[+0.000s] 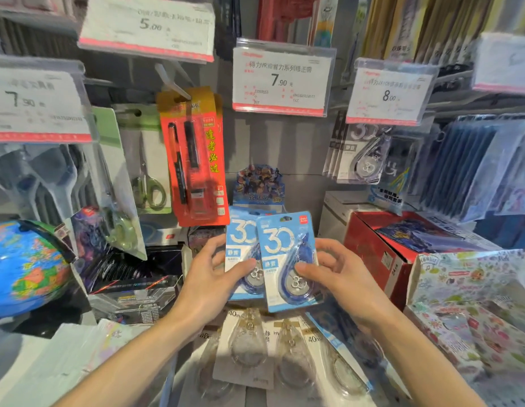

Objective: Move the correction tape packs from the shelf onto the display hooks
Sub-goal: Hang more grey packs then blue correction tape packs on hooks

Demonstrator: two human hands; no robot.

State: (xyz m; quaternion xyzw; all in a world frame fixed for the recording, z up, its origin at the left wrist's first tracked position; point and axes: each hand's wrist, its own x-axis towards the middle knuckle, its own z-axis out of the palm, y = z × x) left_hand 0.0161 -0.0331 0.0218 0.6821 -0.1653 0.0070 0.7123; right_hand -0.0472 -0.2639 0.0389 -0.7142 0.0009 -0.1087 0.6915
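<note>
Two blue correction tape packs held upright above the shelf [255,395]: the left hand [214,271] pinches the rear pack [240,245], the right hand [337,274] the front pack [287,259] — each grip by thumb and fingers at the lower card. Hanging holes stay uppermost and uncovered, presumably for threading onto a hook below the 7.90 price tag [282,79] — the hook itself is not visible.

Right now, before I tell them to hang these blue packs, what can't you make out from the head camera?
- The hook under the 7.90 price tag: hidden behind the tag.
- How many blue packs the left hand and right hand hold: at least two show, overlapping; more may sit behind.
- The 40m packs on the shelf: blurred, partly covered by the forearms, count unclear.
- Small print on the 8.00 tag: too blurred.
</note>
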